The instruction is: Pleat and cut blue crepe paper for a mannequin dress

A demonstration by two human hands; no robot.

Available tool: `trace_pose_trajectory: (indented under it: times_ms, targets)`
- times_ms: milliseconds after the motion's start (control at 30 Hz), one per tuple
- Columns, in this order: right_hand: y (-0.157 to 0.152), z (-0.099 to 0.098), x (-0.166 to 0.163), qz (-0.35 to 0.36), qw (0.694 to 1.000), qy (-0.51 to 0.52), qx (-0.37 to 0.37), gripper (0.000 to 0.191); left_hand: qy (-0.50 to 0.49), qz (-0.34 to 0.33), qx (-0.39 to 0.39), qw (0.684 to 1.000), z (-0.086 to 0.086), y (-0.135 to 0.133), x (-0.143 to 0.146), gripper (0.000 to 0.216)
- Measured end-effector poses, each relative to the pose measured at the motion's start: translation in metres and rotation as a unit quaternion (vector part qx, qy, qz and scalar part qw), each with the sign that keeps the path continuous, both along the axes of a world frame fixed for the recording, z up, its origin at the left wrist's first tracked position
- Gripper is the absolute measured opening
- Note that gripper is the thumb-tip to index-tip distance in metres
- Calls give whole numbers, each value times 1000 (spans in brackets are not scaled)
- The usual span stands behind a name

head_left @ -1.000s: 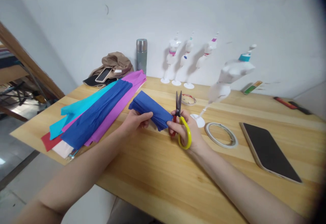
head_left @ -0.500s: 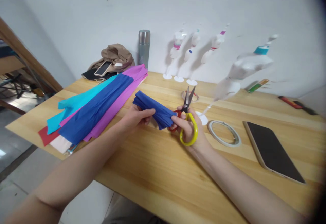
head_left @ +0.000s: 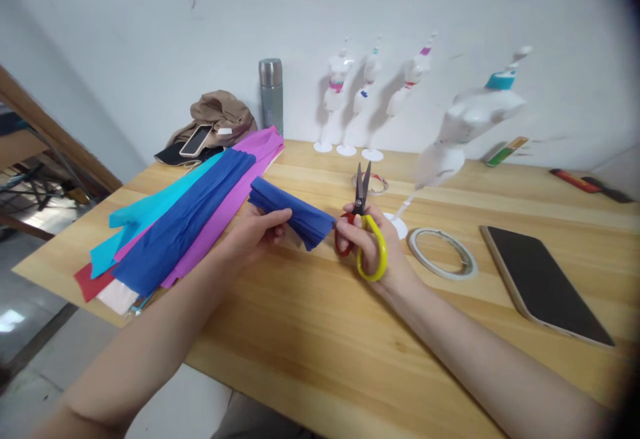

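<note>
My left hand pinches a folded, pleated piece of blue crepe paper above the table, thumb on top. Its far end points toward my right hand, whose fingertips are at or just beside the paper's edge; I cannot tell whether they touch it. In my right hand are scissors with one yellow and one red handle, blades slightly apart and pointing toward the wall. Left of my hands lies a stack of coloured sheets in blue, turquoise, purple, red and white.
Along the wall stand several small white mannequins, with a larger mannequin nearer. A tape roll and a tablet-like device lie right. At the back are a thermos, brown cloth, a phone and a red-black cutter.
My right fingers have come off the blue paper's right end, or nearly so, and the hands are slightly farther apart. The scissors stay in my right hand. The view has shifted slightly.
</note>
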State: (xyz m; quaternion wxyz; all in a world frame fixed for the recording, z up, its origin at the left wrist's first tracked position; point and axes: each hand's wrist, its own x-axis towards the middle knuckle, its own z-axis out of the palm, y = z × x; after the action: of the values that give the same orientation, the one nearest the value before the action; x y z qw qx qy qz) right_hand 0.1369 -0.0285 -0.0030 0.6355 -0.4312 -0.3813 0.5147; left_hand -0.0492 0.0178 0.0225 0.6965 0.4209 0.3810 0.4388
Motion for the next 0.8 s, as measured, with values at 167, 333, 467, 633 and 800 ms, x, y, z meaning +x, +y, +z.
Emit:
trace_pose_trajectory:
  times_ms: [167, 333, 467, 633, 800]
  targets:
    - [0, 10, 22, 133, 988, -74, -16, 39, 40, -44, -9, 998, 1, 13, -14, 30]
    - [-3, 20, 34, 253, 958, -133, 15, 44, 47, -58, -4, 997, 3, 15, -19, 30]
    - [-6, 29, 38, 312, 933, -176, 21, 50, 57, -49, -12, 997, 8, 12, -19, 29]
    - [-8, 51, 55, 386, 864, -322, -22, 45, 38, -27, -5, 999, 10, 17, -23, 30]
    - [-9, 57, 70, 398, 846, -354, -34, 46, -2, 17, 1, 1000, 9, 24, -27, 31]
